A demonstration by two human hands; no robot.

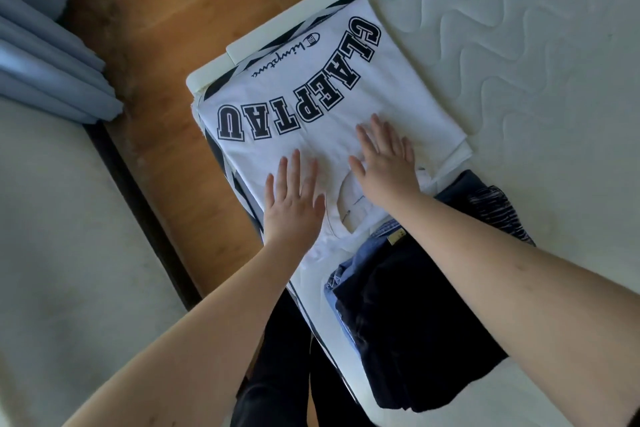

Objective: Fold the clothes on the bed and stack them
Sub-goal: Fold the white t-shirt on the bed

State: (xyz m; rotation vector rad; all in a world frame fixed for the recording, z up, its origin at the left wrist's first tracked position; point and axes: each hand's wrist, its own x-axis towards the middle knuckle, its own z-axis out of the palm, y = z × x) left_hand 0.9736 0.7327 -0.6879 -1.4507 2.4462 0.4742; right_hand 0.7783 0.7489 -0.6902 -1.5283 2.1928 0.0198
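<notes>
On mattress (519, 45) corner: both hands' fingers spread flat on white shirt (311, 107); dark folded stack (415, 322) just beside.

Counted on the mattress (519, 62): one white printed T-shirt (311, 107), one pile of dark folded clothes (415, 322) with at least three garments showing, exact number unclear, two hands, left hand (292, 204) and right hand (388, 163), plus one blue curtain (45, 55).

A folded white T-shirt (322, 107) with black block lettering lies flat at the bed's (519, 62) corner, beside stacked dark folded clothes (415, 315).
</notes>
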